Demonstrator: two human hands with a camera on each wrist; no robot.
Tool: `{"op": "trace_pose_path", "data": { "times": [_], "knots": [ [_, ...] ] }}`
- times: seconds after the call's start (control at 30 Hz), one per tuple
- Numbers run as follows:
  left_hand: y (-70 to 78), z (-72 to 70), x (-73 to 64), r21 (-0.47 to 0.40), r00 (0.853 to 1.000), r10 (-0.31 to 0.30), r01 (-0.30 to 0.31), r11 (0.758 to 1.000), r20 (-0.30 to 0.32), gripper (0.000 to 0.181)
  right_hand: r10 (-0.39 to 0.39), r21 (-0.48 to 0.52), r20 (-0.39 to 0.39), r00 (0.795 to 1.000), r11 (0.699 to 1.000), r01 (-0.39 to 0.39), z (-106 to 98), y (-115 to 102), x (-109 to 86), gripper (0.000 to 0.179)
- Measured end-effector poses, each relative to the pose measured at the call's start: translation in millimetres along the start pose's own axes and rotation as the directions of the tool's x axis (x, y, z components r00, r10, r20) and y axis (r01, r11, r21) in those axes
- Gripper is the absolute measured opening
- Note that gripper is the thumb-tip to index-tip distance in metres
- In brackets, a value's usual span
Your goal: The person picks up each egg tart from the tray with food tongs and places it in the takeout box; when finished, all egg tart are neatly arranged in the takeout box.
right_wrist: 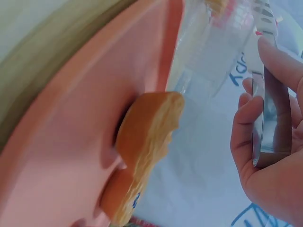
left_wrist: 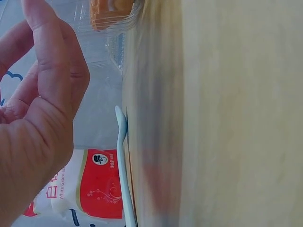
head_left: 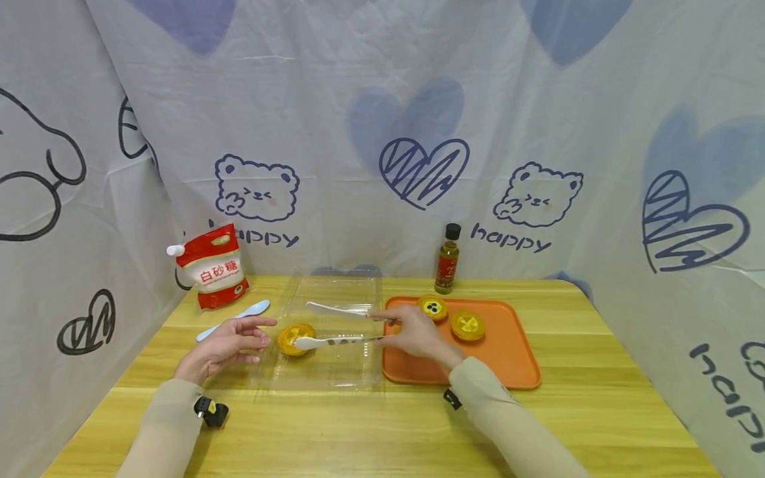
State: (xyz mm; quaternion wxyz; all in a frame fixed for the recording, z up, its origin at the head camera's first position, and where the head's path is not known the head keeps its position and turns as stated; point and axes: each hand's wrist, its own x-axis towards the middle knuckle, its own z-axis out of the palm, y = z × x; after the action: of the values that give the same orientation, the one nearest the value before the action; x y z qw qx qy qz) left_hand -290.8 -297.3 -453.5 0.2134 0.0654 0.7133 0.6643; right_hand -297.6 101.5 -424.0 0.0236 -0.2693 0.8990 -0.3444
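Note:
My right hand (head_left: 418,333) grips a pair of tongs (right_wrist: 278,111) with a metal handle and pale tips. The tongs' two arms stand apart; the nearer tip lies over the edge of a yellow tart (head_left: 291,335). This tart is in a clear plastic box (head_left: 352,365), toward its left side. Just left of the tart, my left hand (head_left: 230,344) hovers with loosely bent fingers and holds nothing. On an orange tray (head_left: 505,358) at the right sit a fruit-topped tart (head_left: 468,326) and a tart with dark berries (head_left: 432,307).
A light blue spoon (head_left: 257,308) lies behind my left hand. Farther back stands a red and white sugar bag (head_left: 216,271) with a white spout. A dark-capped bottle (head_left: 447,262) stands behind the tray, near the printed curtain (head_left: 335,219).

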Motion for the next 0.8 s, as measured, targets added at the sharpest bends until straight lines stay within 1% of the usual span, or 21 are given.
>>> {"op": "trace_pose_path", "data": {
  "times": [0.1,0.2,0.27,0.37,0.47,0.6,0.73,0.8],
  "knots": [
    [-1.0,0.3,-0.3,0.006,1.0,-0.002,0.002,1.0,-0.009,0.056,-0.011,0.025,-0.003,1.0,1.0,0.011,-4,6,-5.1,0.052],
    [-2.1,0.6,-1.5,0.013,1.0,-0.006,0.006,1.0,-0.019,0.055,-0.01,0.038,-0.015,1.0,0.999,0.011,-8,10,-11.3,0.049],
    [-2.9,0.1,-1.6,0.017,1.0,-0.008,0.009,1.0,-0.023,0.056,-0.004,0.065,-0.026,1.0,0.998,0.006,-10,13,-15.4,0.048],
    [-2.6,-0.6,-2.0,0.02,1.0,-0.003,0.004,1.0,-0.021,0.056,0.018,0.101,-0.049,0.999,0.995,-0.013,-14,17,-22.0,0.047],
    [-1.1,-0.2,-2.1,0.021,1.0,-0.001,0.001,1.0,-0.019,0.056,0.058,0.141,-0.046,0.997,0.989,-0.051,-19,22,-30.8,0.048],
    [0.3,0.5,-1.9,0.022,1.0,0.0,0.0,1.0,-0.018,0.056,0.095,0.159,-0.037,0.995,0.983,-0.088,-28,29,-43.2,0.049],
    [0.9,0.3,-1.5,0.029,1.0,0.002,-0.001,1.0,-0.019,0.058,0.109,0.144,-0.074,0.991,0.985,-0.097,-37,37,-52.6,0.05],
    [1.1,0.2,-1.2,0.031,1.0,0.001,-0.001,1.0,-0.02,0.058,0.104,0.153,-0.089,0.991,0.984,-0.089,-42,41,-56.3,0.05]
  ]
}}
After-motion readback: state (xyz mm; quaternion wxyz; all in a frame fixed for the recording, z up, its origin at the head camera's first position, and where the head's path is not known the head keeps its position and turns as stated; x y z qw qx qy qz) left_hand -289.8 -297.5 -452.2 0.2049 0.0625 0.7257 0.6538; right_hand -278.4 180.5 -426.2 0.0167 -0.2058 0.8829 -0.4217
